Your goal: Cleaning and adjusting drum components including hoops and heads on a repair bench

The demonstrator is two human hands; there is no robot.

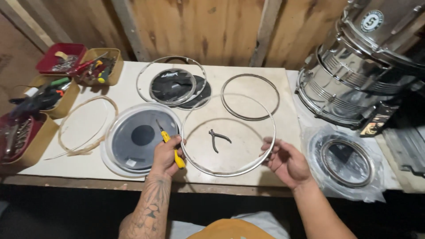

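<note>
the person is holding a thin metal hoop (228,135) just over the bench (283,88), between both hands. the left hand (166,155) is closing its fingers on the hoop's left edge while also keeping a small yellow-handled screwdriver (170,144) tucked in the same grasp, its dark tip pointing up and away. the right hand (285,161) is pinching the hoop's right edge, thumb on top and fingers curling beneath, only partly closed. the hoop is sitting near the front middle of the bench, tilted slightly, with a pair of dark pliers (218,139) lying on the bench inside its ring.

the hoop is looking light and stiff but slender, so it is likely flexing a little if squeezed across its width; holding it at opposite edges, as both hands are doing, seems the steadiest way. the bare metal is probably smooth and a bit slippery, and the crowded left grasp with the screwdriver may be weakening that hold.

just left of the hoop a clear drumhead with a dark centre dot (142,138) is lying flat, and further left a pale loose ring (86,126). behind are a black drumhead inside a hoop (172,85) and another bare metal ring (250,96). a chrome drum shell (354,75) is standing at the right, with a bagged drumhead (347,163) in front. trays of tools (95,66) are lining the left edge.
</note>
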